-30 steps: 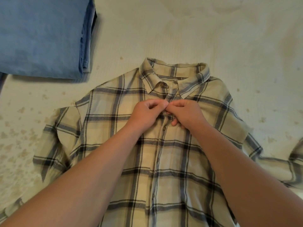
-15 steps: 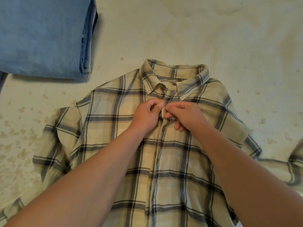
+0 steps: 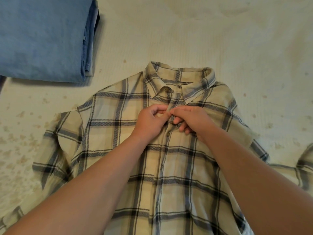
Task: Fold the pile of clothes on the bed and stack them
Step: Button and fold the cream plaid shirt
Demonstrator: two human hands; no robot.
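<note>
Pale bedspread (image 3: 220, 39) with faint floral flecks, filling the whole head view; it carries everything here. At the grip: left hand (image 3: 149, 122) and right hand (image 3: 193, 120) meet knuckle to knuckle on the front placket of a cream and grey plaid shirt (image 3: 118, 133), just below the collar (image 3: 179, 78). Both grips are pinched onto the placket fabric, thumb and forefinger of each curled round the edge; likely working the second button, though the button itself is hidden under the fingers. Shirt lies face up and mostly flat, collar pointing away from the person, one sleeve bunched at the left, the other trailing off toward the right edge of view. Further out, a folded blue garment (image 3: 44, 38) sits at the upper left, well apart from the shirt. Risks, as judged from here: the pinch is small and the cloth soft, so the button could slip back out of its hole if either grip lets go early; pulling the two placket edges sideways could drag the shirt front off square and put a crease across the chest that carries into the fold. The bunched left sleeve, if not smoothed first, would fold in lumpy. The far right sleeve could be overlooked, being partly out of view. Folding not yet begun on this shirt.
</note>
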